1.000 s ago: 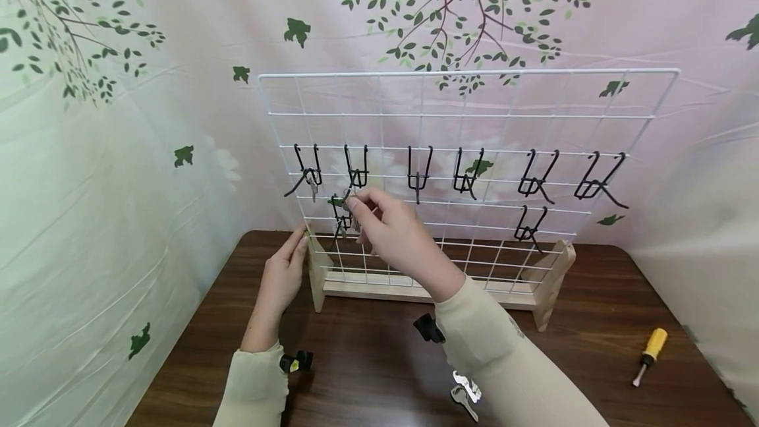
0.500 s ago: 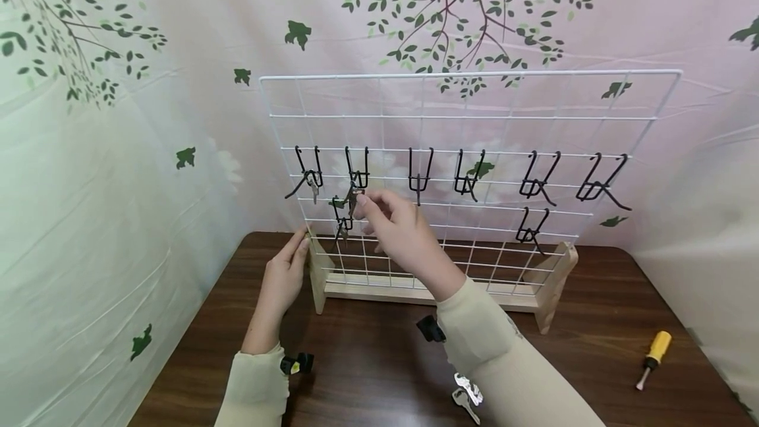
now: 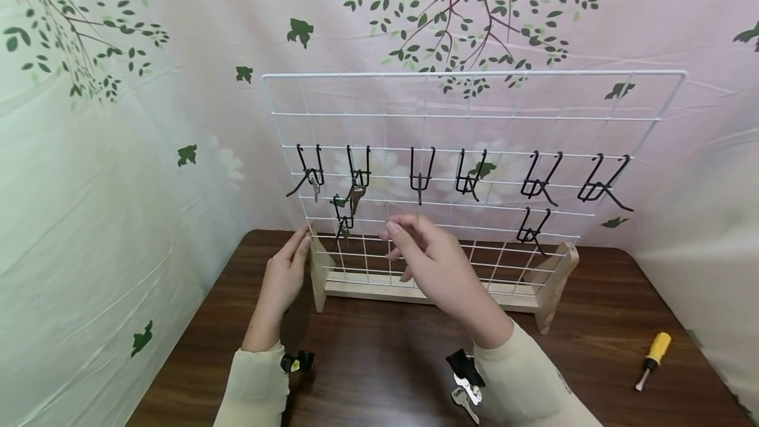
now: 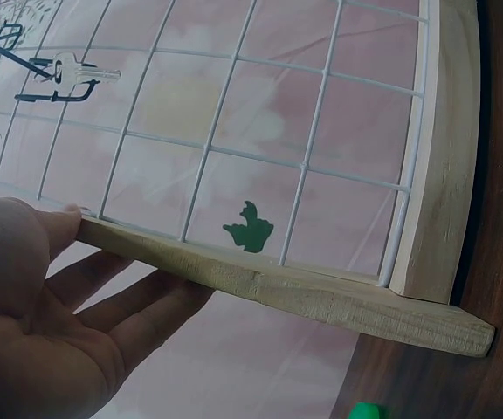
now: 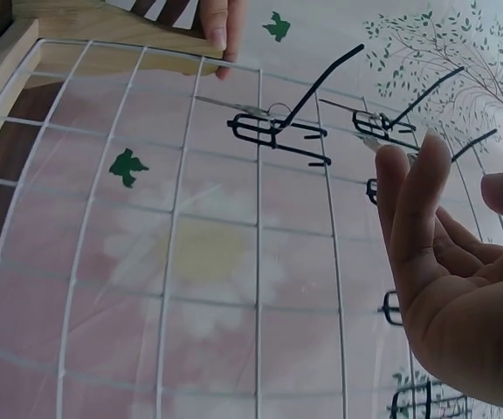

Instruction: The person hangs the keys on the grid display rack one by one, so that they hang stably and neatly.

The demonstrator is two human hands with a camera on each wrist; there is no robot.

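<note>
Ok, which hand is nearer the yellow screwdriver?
Right. The right hand is left of the screwdriver, before the wire grid; the left hand is farther left, gripping the wooden upright.

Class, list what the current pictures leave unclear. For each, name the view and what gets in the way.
Loose keys, head view: black wrist mount partly covers them.
Teeth of the hanging keys, head view: too small.
Fingertips of the left hand, left wrist view: behind the wooden upright.
Green object, left wrist view: cut off by the bottom edge.
Black hook, right wrist view: partly behind the right hand.
</note>
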